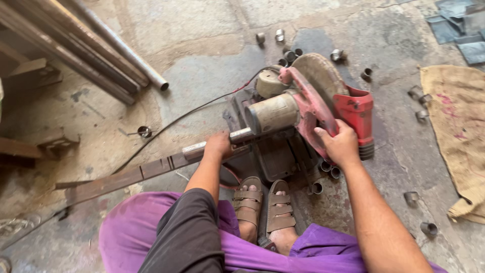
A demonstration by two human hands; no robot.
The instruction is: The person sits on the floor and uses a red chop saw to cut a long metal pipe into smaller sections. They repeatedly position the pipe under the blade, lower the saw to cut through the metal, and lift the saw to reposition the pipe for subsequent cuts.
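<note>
Left hand (218, 145) clamped round steel pipe (202, 148); right hand (341, 145) gripping red chop-saw handle (357, 114)

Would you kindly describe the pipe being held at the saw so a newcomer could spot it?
Find the red chop saw on the floor. The left hand presses a pipe into it. Unlike the short cut rings scattered around, it is long.

I see long steel pipes (101, 45) lying top left on the concrete floor (202, 76). Short cut rings (283, 48) scattered abt, more at right. Burlap sack (457, 131) at right edge, grey slabs (457, 25) top right. Brown sandals (265, 207), purple trousers (131, 227) below.
</note>
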